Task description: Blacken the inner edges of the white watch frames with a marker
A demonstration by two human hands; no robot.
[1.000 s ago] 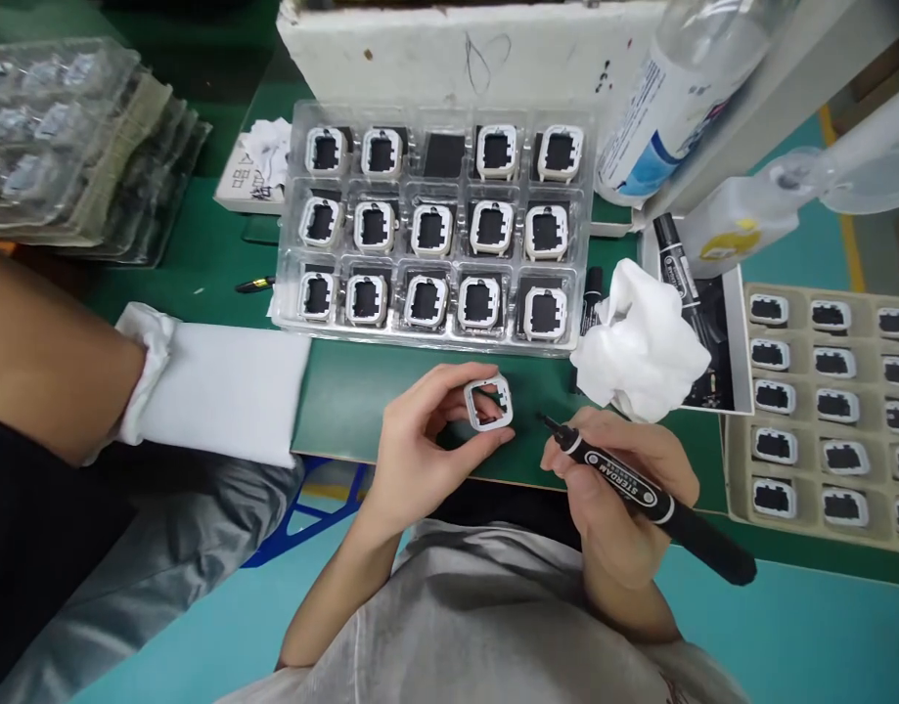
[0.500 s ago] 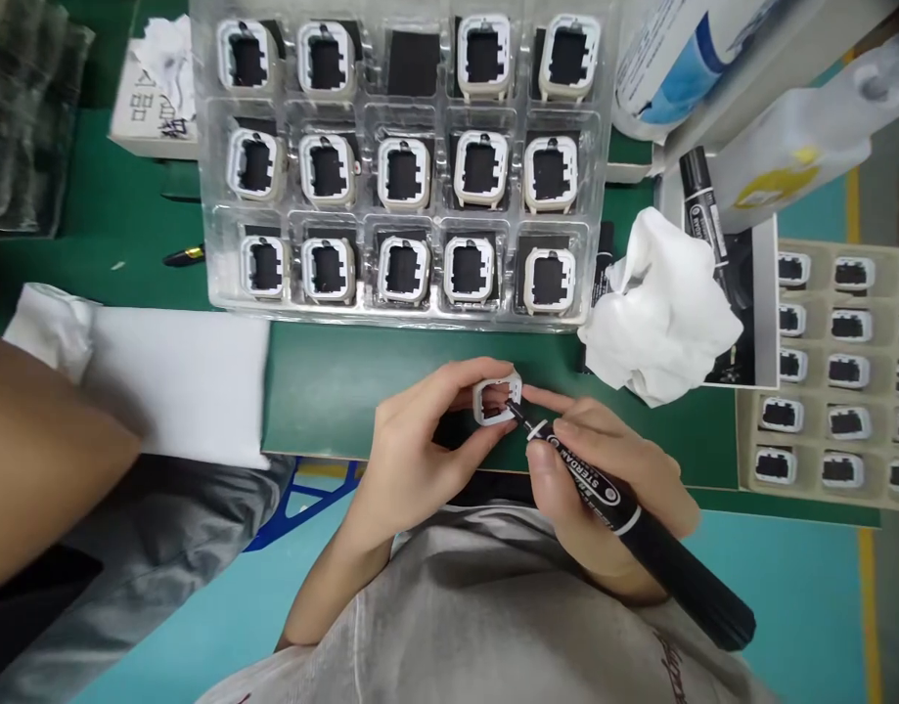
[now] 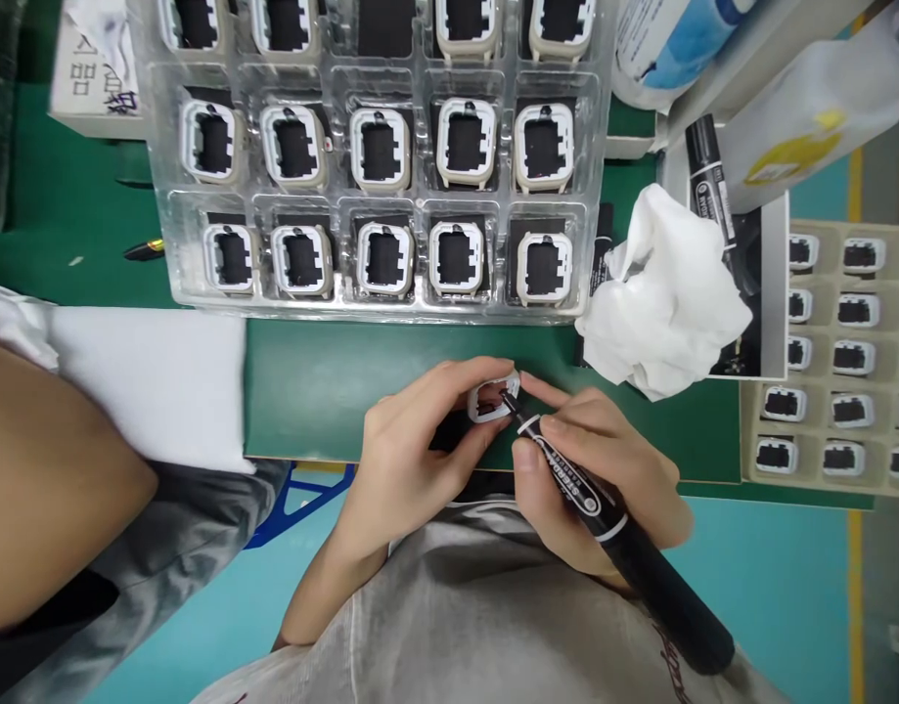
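Between the thumb and fingers of my left hand [image 3: 412, 450] is a small white square frame with rounded corners [image 3: 480, 411], held over the front edge of the green table. My right hand [image 3: 603, 469] grips a black marker pen [image 3: 596, 504], its tip at the inner right edge of the frame. One right fingertip reaches up beside the frame's right side. Beyond my hands lies a clear plastic tray [image 3: 390, 311] with similar white frames [image 3: 382, 259] in its pockets, over dark squares. One pocket in the back row shows only a dark square [image 3: 385, 29].
A crumpled white tissue [image 3: 661, 293] lies right of the tray, by an open box [image 3: 776, 293] with another marker [image 3: 709, 181]. Bottles [image 3: 816, 127] stand behind. A beige tray [image 3: 757, 391] of frames is at far right. At left are a white cloth [image 3: 156, 381] and another person's arm [image 3: 45, 489].
The white frame has tilted in my left hand, and the marker has turned slightly with its tip still at it. The camera view has shifted, so the tray appears larger and further left.
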